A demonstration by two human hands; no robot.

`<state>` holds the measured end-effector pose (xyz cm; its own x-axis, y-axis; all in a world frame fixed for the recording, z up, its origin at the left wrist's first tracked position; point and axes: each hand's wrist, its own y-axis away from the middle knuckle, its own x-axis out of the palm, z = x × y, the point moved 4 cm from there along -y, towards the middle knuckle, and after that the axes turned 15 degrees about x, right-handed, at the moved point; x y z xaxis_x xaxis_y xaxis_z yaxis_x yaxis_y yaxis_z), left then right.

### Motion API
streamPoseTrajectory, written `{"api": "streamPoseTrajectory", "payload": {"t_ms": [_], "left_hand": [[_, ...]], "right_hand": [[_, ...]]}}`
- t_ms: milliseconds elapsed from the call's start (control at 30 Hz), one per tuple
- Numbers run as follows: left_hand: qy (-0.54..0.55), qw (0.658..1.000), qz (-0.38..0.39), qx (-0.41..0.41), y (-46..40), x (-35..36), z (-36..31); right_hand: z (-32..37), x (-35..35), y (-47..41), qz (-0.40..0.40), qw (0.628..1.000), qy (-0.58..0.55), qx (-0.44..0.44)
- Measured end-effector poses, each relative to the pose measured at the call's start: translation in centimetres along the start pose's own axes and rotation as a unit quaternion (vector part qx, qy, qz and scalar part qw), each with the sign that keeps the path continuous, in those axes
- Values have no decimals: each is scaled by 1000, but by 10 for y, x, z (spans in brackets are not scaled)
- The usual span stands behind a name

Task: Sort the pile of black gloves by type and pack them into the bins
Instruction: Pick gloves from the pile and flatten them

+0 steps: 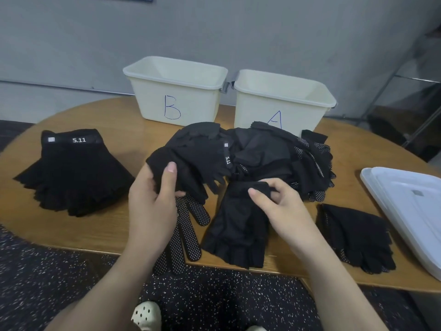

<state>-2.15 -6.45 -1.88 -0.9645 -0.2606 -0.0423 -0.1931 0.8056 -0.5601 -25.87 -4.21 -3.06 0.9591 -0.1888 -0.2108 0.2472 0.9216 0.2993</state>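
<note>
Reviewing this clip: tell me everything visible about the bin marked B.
The bin marked B is a cream plastic tub with a rolled rim and tapered walls, a blue handwritten B on its front. It stands upright and open at the table's far edge, left of the bin marked A. The visible inside shows no gloves.

A single head-worn wide-angle view looks forward and down, close over the near edge of the tabletop (114, 237), the hands low in frame and a wall (238, 32) behind the far edge.
</note>
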Motion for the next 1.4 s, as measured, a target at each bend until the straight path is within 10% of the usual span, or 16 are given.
{"api": "streamPoseTrajectory", "payload": {"t_ms": [267,800,1067,1400], "left_hand": [[33,999,-2,-14,-2,-1,0],[94,995,-17,-31,0,-8,-13],[145,987,35,-56,10,6,-29],[331,894,180,-243,25,29,-13]], "right_hand": [[-14,-12,-2,-38,981,188,-9],[14,-38,21,-189,960,55,-198],[18,33,53,75,983,93,-142],[15,20,34,-9,988,-78,-134]]}}
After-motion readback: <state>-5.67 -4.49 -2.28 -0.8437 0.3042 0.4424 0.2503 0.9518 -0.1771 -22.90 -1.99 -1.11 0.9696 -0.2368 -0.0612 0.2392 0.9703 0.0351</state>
